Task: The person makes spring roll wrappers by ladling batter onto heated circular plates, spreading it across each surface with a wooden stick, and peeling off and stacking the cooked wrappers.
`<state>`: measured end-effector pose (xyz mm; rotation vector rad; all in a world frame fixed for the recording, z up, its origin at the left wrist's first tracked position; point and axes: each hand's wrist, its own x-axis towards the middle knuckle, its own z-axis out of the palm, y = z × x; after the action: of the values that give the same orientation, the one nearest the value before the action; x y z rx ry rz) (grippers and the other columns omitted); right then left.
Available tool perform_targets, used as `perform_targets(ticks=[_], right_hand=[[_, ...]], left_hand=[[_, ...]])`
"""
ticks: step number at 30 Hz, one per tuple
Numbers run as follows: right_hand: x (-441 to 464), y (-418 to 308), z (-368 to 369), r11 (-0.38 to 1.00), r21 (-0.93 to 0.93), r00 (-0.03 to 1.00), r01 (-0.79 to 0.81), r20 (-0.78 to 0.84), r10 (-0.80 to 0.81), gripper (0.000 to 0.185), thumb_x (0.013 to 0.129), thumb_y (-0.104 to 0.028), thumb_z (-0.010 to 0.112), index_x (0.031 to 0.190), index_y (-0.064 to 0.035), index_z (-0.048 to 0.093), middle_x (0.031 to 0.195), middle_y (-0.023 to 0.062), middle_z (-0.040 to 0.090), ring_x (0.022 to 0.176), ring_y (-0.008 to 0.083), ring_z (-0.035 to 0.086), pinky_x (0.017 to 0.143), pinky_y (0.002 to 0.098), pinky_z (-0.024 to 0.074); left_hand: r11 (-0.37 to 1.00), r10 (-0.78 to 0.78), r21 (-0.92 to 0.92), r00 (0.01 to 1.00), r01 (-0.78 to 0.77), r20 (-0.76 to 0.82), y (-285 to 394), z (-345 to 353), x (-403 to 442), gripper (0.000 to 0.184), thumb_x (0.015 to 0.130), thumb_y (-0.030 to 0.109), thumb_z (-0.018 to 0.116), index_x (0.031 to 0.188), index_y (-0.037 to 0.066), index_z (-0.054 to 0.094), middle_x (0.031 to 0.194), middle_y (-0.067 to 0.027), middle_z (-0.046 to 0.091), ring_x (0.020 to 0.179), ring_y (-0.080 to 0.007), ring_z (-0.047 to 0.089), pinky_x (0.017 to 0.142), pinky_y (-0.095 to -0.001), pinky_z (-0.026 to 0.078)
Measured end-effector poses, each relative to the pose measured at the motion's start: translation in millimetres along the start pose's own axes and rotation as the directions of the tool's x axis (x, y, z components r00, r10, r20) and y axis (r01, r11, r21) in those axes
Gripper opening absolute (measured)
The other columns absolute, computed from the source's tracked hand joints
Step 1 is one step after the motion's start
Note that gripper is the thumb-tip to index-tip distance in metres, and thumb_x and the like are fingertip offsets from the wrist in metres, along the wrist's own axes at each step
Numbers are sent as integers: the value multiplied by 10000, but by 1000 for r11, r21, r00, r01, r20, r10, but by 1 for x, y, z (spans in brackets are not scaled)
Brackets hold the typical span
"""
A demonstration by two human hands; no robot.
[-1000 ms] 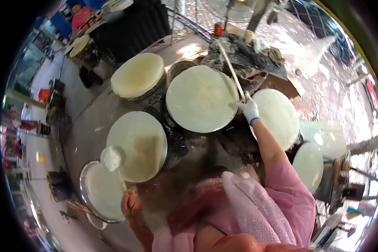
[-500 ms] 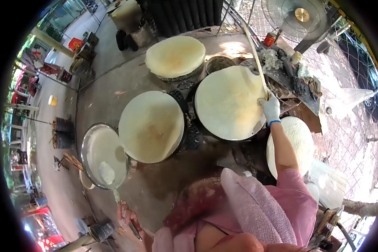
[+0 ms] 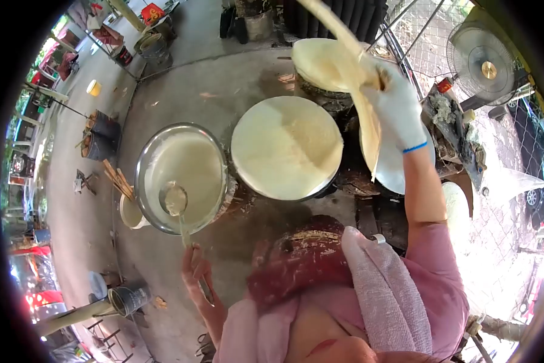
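Note:
My bare left hand (image 3: 197, 269) is closed around the handle of a ladle (image 3: 176, 199), whose bowl sits in pale batter in a wide metal basin (image 3: 140, 166). My right hand (image 3: 397, 103), in a white knit glove with a blue cuff, is raised and closed over the right griddle (image 3: 399, 166). It grips a long pale stick (image 3: 329, 18) and a thin pancake (image 3: 368, 130) that hangs down in a fold. The fingertips are partly hidden. A round pancake (image 3: 284, 148) covers the middle griddle, and another pancake (image 3: 314, 63) lies on the far one.
A pale round stack (image 3: 456, 206) stands at the right, partly behind my arm. Beyond the griddles are debris (image 3: 444, 118), a fan (image 3: 482, 69) and a wire fence. A small white bucket (image 3: 131, 212) with wooden sticks (image 3: 117, 178) stands left of the basin.
My right hand has risen from the right griddle's edge, lifting the thin pancake and baring part of the griddle. The ladle stays in the batter. The view has shifted.

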<state>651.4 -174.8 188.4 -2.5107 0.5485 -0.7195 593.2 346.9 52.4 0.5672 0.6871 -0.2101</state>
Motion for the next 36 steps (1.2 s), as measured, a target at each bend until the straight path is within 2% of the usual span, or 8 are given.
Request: perform_targets(ticks=[4,12,19,26,28,29,33,36], right_hand=[[31,-69,-9,820,554,989,-145,84,118,465,789,-101,722,1235,-14,623,828,19,638,715,69,613,623,230,504],[-11,6,84,503,767,904,-398,237,355,456,858,-137,679,1270,35,585,1041,120,690,887,189,675,820,287,553],[-125,121,230,505,657,765,-560,176,620,376,798,-53,762,1151,-1,645,990,36,694,847,113,639,785,265,528],[-145,116,188,599,549,721,-583,10,693,473,796,-185,802,1194,-5,621,971,31,686,859,98,621,814,252,507],[-179,163,197,477,342,573,-810,284,768,572,781,-185,819,1268,-2,580,1035,44,686,915,103,621,848,261,503],[-188,151,195,339,595,590,-729,294,752,666,770,-172,830,1330,18,523,1105,65,684,968,109,628,874,264,503],[-181,138,210,184,718,601,-672,383,702,939,751,-79,831,1501,43,280,1429,106,484,1160,151,558,974,284,471],[-150,134,222,285,652,620,-702,364,695,946,735,-29,825,1501,45,274,1393,117,524,1145,166,568,961,298,485]], left_hand=[[963,-212,-88,918,254,335,53,-39,45,292,1050,155,399,1130,-117,468,671,-29,434,339,-95,353,335,-215,296],[941,-313,-28,896,339,315,89,-35,90,254,1039,185,457,1090,-57,518,647,10,424,362,-68,287,311,-209,260],[973,-226,116,930,200,291,76,5,96,225,1029,173,470,1105,-37,496,646,8,444,347,-60,328,309,-176,282],[971,-130,224,970,82,205,52,61,89,232,1006,159,514,1135,-32,489,692,-15,471,347,-34,332,309,-161,301],[974,-82,221,987,50,140,46,78,85,249,1022,154,464,1140,-65,469,684,-25,457,341,-51,341,307,-171,296],[977,-71,209,991,47,111,42,89,85,270,1041,153,407,1130,-98,449,667,-32,445,335,-71,354,306,-184,293],[966,-250,126,941,226,226,49,91,114,293,1057,156,370,1111,-125,438,649,-33,431,329,-82,365,302,-195,286],[954,-64,286,994,87,-90,46,130,108,281,1052,157,397,1105,-115,448,644,-25,426,322,-77,359,298,-195,277]])
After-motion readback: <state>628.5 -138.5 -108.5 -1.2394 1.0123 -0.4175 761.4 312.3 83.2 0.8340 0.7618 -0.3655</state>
